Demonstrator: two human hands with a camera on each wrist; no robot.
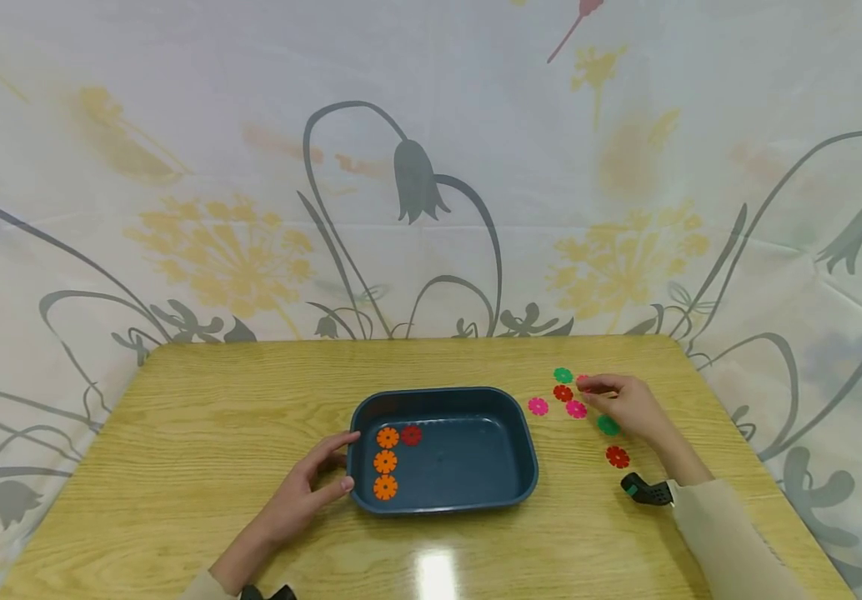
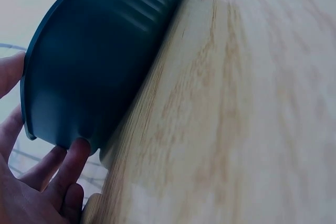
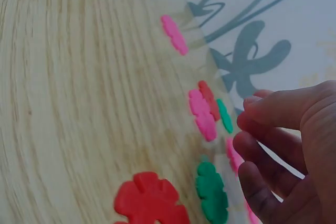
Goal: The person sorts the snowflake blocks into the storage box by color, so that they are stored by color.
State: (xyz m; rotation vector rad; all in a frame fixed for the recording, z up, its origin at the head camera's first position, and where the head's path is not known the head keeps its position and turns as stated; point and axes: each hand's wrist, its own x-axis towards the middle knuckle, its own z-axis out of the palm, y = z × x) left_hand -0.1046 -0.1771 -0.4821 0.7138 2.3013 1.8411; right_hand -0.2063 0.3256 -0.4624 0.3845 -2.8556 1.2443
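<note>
A dark blue tray (image 1: 461, 467) rests on the wooden table. Inside, along its left end, orange flower-shaped discs (image 1: 385, 462) form a column, with one red disc (image 1: 412, 435) beside the top one. My left hand (image 1: 303, 487) touches the tray's left end with spread fingers; in the left wrist view, fingertips (image 2: 79, 148) meet the outer wall. My right hand (image 1: 633, 408) hovers over loose discs right of the tray, its fingers loosely bent and nothing visible between them. Near its fingertips is a pink disc (image 1: 583, 382), partly hidden. A green disc (image 1: 608, 426) lies by the palm.
Other loose discs lie right of the tray: a green disc (image 1: 563, 376), a red disc (image 1: 563, 392), a pink disc (image 1: 577, 409), another pink disc (image 1: 538, 406) and a nearer red disc (image 1: 617, 457). A flower-patterned cloth (image 1: 431, 250) hangs behind the table (image 1: 213, 417).
</note>
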